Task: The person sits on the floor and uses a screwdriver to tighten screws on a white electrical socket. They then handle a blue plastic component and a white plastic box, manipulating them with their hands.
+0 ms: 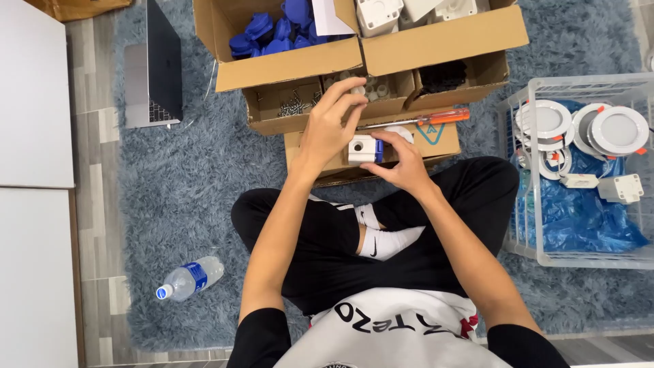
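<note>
Head view: both hands, left hand (329, 129) and right hand (402, 162), gripping a half-hidden white-and-blue box (364, 149), its details indistinct.

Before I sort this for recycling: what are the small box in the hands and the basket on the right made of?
Small box: looks like white moulded plastic, smooth and matte, with a blue part at one side. Basket: probably clear plastic, since its see-through lattice walls show the contents.

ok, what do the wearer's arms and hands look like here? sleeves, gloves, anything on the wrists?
Both hands are bare: the left hand and the right hand have no gloves, and no rings, watch or bands show on the fingers or wrists. The forearms are uncovered down from short black sleeves that end near the elbows. The sleeves join a white shirt front with black lettering. No cables or markings on the arms.
</note>
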